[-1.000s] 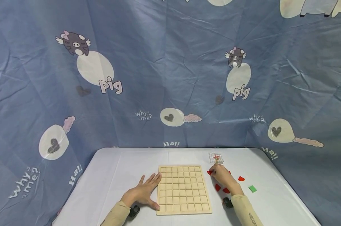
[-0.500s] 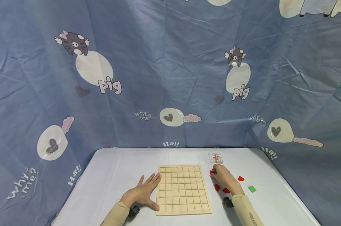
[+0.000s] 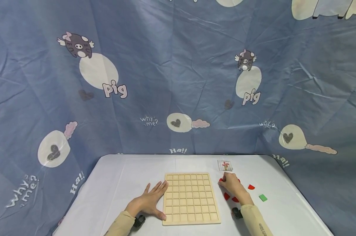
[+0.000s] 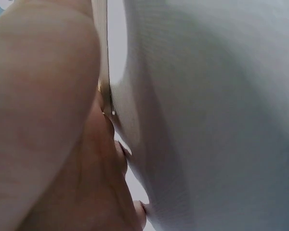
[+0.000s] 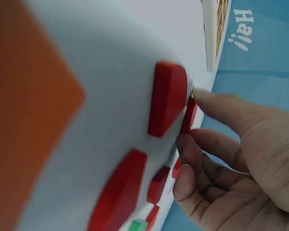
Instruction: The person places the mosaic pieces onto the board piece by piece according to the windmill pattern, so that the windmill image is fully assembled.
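Red piece (image 5: pixel 190 115) nudged rightward, right grip (image 3: pixel 231 183) clamped on it, pinch partly hidden in head view, clear in right wrist's

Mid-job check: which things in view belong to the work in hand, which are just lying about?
Likely part of the job:
wooden grid board, touched by the left hand
red piece pinched by the right hand
loose red pieces
green piece
gridded picture card
blurred orange item, perhaps another piece

Likely just surroundings:
white tabletop
printed blue backdrop
black wrist cameras
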Available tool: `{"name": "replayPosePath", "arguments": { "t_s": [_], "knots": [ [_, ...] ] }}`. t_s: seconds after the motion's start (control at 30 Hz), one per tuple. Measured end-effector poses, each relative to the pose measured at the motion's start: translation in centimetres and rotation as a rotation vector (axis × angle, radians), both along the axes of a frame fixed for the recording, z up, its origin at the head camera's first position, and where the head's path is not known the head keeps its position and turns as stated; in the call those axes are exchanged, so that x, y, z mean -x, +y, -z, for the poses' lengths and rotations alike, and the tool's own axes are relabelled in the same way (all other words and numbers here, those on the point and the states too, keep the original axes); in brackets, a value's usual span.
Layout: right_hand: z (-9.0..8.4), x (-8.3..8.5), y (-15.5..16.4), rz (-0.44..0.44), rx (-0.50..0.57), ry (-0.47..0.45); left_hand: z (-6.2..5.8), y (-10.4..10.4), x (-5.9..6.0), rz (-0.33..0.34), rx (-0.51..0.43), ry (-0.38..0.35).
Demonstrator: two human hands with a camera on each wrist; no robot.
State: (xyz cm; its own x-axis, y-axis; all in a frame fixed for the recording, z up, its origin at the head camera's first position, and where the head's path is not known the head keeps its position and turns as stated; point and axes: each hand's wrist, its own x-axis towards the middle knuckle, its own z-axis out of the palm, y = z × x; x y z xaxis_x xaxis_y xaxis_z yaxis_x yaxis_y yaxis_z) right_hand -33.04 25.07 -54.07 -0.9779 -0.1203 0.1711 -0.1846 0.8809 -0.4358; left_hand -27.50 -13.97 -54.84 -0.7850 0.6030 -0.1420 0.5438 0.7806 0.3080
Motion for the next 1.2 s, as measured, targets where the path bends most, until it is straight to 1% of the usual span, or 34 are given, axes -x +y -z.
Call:
{"name": "replayPosePath", "arguments": {
  "t_s": [0.1,0.17,0.23,0.33,0.4,0.47,0.57,0.63,0.7,0.8,0.87,1.0,1.1,1.2],
  "knots": [
    [-0.3,-0.1,0.2,0.019,0.027,-0.071,0.0,0.0,-0.1,0.0,-0.001,-0.001],
    [-0.8,0.0,0.4,0.014,0.04,-0.08,0.0,0.0,-0.1,0.001,-0.004,-0.001],
    [-1.3,0.2,0.8,-0.013,0.069,-0.053,-0.1,0.1,-0.2,-0.001,-0.005,-0.002],
    [-2.3,0.6,1.4,-0.08,0.098,0.022,-0.2,0.0,-0.3,-0.005,-0.007,-0.005],
    [-3.0,0.9,1.8,-0.112,0.119,0.043,-0.4,0.0,-0.3,-0.008,-0.012,-0.008],
    [-3.4,1.1,2.2,-0.141,0.122,0.052,-0.5,0.0,-0.3,-0.01,-0.014,-0.01],
    [-3.8,1.3,2.5,-0.156,0.125,0.027,-0.5,-0.1,-0.3,-0.009,-0.012,-0.007],
    [-3.6,1.5,2.6,-0.164,0.119,-0.009,-0.5,-0.1,-0.3,-0.007,-0.011,-0.004],
    [-3.4,1.7,2.5,-0.152,0.112,-0.062,-0.4,-0.1,-0.3,-0.005,-0.011,-0.001],
    [-2.6,1.9,2.3,-0.15,0.093,-0.121,-0.4,-0.1,-0.4,-0.001,-0.013,-0.001],
    [-2.2,1.8,2.2,-0.15,0.081,-0.136,-0.5,0.0,-0.4,0.0,-0.014,0.001],
    [-1.6,1.6,2.0,-0.166,0.101,-0.171,-0.6,0.1,-0.5,0.004,-0.017,0.005],
    [-1.2,1.5,1.9,-0.208,0.094,-0.145,-0.6,0.1,-0.5,0.007,-0.015,0.007],
    [-0.7,1.6,1.9,-0.269,0.041,-0.075,-0.6,0.1,-0.5,0.007,-0.014,0.006]
  ]
}}
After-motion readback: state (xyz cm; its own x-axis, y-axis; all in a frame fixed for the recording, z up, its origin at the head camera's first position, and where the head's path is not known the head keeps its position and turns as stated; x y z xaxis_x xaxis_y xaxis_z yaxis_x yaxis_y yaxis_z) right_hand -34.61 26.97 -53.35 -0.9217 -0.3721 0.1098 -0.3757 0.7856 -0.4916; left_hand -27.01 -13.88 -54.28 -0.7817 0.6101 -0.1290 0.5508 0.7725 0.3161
